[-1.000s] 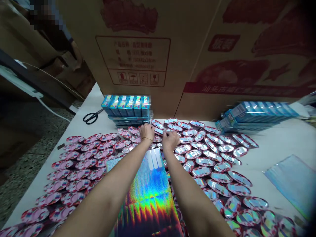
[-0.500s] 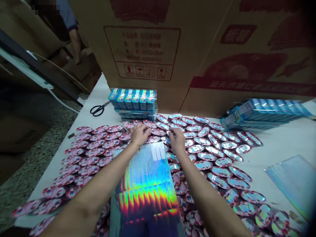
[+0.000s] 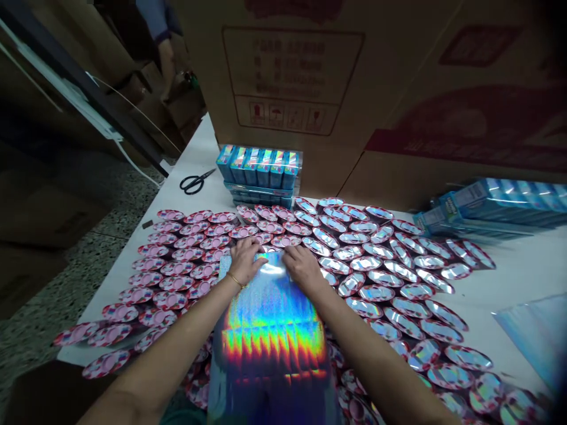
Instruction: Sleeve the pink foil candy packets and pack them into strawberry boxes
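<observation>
A shiny rainbow holographic sheet [image 3: 274, 319] lies over rows of oval pink-and-red packs [image 3: 170, 283] on the white table. My left hand [image 3: 245, 262] is at the sheet's far left corner, fingers curled at its edge, a thin bracelet on the wrist. Near the far right corner, my right hand [image 3: 302, 265] has its fingers bent over the same edge. Both hands appear closed on the sheet, though the fingertips are partly hidden. Ovals with silvery reflections [image 3: 376, 277] spread out to the right of my hands.
Blue boxes in clear wrap [image 3: 261, 171] stand behind the ovals, with more [image 3: 496, 203] at the right. Black scissors [image 3: 192, 184] lie at the back left. A large cardboard carton [image 3: 319, 159] rises behind. A clear sheet [image 3: 535, 330] lies right. Another person's arm [image 3: 167, 65] shows top left.
My hands have come back from the ovals onto the sheet's far edge. The right hand has moved left, nearer the left one. The view has shifted, so the table sits further right.
</observation>
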Demonstrator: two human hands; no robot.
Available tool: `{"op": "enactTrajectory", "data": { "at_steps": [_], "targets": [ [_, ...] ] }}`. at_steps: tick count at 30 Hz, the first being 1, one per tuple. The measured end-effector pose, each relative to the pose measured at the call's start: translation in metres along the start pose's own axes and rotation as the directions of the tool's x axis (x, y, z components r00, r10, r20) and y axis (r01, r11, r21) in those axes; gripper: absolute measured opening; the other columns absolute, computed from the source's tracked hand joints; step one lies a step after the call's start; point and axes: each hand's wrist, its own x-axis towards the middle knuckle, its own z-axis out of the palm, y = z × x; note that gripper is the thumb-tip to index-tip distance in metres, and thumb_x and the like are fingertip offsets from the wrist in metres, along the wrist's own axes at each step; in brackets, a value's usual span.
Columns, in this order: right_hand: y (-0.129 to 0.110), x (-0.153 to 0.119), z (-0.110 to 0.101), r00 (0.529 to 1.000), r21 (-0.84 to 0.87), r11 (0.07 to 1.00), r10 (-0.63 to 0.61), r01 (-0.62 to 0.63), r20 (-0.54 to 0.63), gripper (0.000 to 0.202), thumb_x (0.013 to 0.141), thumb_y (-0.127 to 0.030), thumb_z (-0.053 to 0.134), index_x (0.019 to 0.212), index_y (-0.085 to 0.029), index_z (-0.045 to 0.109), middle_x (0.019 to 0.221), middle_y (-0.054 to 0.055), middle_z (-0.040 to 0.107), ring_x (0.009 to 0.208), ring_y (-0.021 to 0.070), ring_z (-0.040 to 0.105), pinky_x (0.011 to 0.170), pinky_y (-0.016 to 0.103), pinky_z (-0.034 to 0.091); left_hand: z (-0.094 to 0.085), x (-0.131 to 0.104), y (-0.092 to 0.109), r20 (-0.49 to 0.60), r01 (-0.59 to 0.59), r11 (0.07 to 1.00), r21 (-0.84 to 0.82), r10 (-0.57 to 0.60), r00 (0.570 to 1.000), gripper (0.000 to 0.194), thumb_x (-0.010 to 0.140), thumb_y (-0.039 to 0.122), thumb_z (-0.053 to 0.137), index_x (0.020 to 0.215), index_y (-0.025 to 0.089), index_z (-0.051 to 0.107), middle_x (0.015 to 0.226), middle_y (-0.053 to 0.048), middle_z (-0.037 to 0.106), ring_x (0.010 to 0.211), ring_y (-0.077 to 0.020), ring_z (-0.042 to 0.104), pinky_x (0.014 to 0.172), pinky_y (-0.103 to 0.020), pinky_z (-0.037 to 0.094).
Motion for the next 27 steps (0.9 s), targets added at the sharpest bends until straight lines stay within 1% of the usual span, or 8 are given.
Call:
{"op": "enactTrajectory", "data": {
  "at_steps": [5, 8, 15, 18, 20, 22, 24, 27],
  "targets": [
    [-0.006, 0.005, -0.009, 0.992, 0.031, 0.993, 0.117, -0.115, -0.048, 0.025, 0.088, -0.029, 0.042, 0.105, -0.019, 0.058, 0.098, 0.008, 0.057, 0.085, 0.0198, 0.045, 0.07, 0.031, 0.032, 0.001, -0.002, -0.002, -0.055, -0.009, 0.998, -0.057, 0.006, 0.998, 0.017, 0.069, 0.036, 0.064, 0.081, 0.024, 0.062, 0.11, -0.002, 0.053, 0.106, -0.0223, 0.041, 0.085, -0.037, 0.03],
    [-0.005, 0.006, -0.004, 0.996, 0.005, 0.997, 0.077, -0.077, -0.053, 0.028, 0.087, -0.033, 0.044, 0.108, -0.02, 0.057, 0.098, 0.008, 0.058, 0.087, 0.0214, 0.045, 0.071, 0.033, 0.032, 0.002, -0.002, 0.0, -0.092, 0.005, 0.996, -0.087, -0.013, 0.996, 0.012, 0.072, 0.035, 0.062, 0.076, 0.023, 0.063, 0.108, -0.001, 0.056, 0.104, -0.0212, 0.043, 0.086, -0.037, 0.028],
    [-0.002, -0.014, 0.014, 0.99, 0.043, 0.999, -0.007, 0.013, -0.139, 0.026, 0.088, -0.02, 0.041, 0.107, -0.017, 0.058, 0.104, 0.008, 0.059, 0.089, 0.0192, 0.046, 0.076, 0.032, 0.034, 0.006, -0.002, 0.006, -0.101, 0.017, 0.995, -0.102, -0.028, 0.995, 0.013, 0.076, 0.032, 0.057, 0.072, 0.022, 0.062, 0.104, -0.002, 0.057, 0.104, -0.0203, 0.043, 0.085, -0.037, 0.029],
    [-0.01, -0.02, -0.002, 0.988, 0.136, 0.99, 0.038, -0.018, -0.148, 0.02, 0.086, -0.018, 0.044, 0.092, -0.017, 0.062, 0.094, 0.008, 0.061, 0.083, 0.0185, 0.048, 0.074, 0.032, 0.035, 0.005, -0.002, 0.006, -0.081, 0.001, 0.997, -0.078, -0.008, 0.997, 0.014, 0.076, 0.033, 0.057, 0.072, 0.022, 0.063, 0.106, -0.002, 0.056, 0.105, -0.0211, 0.042, 0.086, -0.038, 0.029],
    [-0.014, -0.023, -0.023, 0.979, 0.278, 0.956, 0.136, -0.089, -0.152, 0.018, 0.084, -0.019, 0.045, 0.08, -0.018, 0.062, 0.083, 0.007, 0.061, 0.079, 0.0176, 0.049, 0.073, 0.031, 0.036, 0.004, -0.003, 0.005, -0.075, -0.016, 0.998, -0.064, 0.011, 0.997, 0.014, 0.075, 0.034, 0.057, 0.073, 0.022, 0.063, 0.107, -0.003, 0.055, 0.105, -0.0216, 0.042, 0.086, -0.038, 0.029],
    [-0.015, -0.024, -0.045, 0.942, 0.497, 0.846, 0.301, -0.192, -0.148, 0.017, 0.083, -0.022, 0.047, 0.073, -0.018, 0.06, 0.077, 0.005, 0.06, 0.076, 0.016, 0.05, 0.071, 0.029, 0.038, 0.002, -0.002, 0.005, -0.081, -0.036, 0.997, -0.068, 0.03, 0.996, 0.014, 0.075, 0.034, 0.057, 0.076, 0.022, 0.064, 0.108, -0.004, 0.055, 0.106, -0.0223, 0.042, 0.087, -0.039, 0.029],
    [-0.01, -0.022, -0.062, 0.883, 0.704, 0.656, 0.461, -0.273, -0.087, 0.016, 0.079, -0.025, 0.049, 0.069, -0.019, 0.059, 0.074, 0.002, 0.059, 0.071, 0.014, 0.051, 0.067, 0.026, 0.039, -0.002, 0.0, 0.009, -0.093, -0.053, 0.991, -0.125, 0.041, 0.995, 0.016, 0.076, 0.034, 0.056, 0.081, 0.023, 0.066, 0.107, -0.005, 0.056, 0.107, -0.023, 0.041, 0.088, -0.04, 0.029],
    [0.001, -0.014, -0.069, 0.79, 0.88, 0.32, 0.606, -0.351, 0.094, 0.017, 0.072, -0.032, 0.055, 0.064, -0.017, 0.06, 0.065, 0.0, 0.057, 0.06, 0.0115, 0.049, 0.058, 0.024, 0.037, -0.009, 0.006, 0.022, -0.03, -0.014, 0.904, -0.427, 0.001, 1.0, 0.026, 0.079, 0.037, 0.048, 0.087, 0.021, 0.067, 0.1, -0.006, 0.059, 0.1, -0.0211, 0.048, 0.084, -0.035, 0.035]
  ]
}}
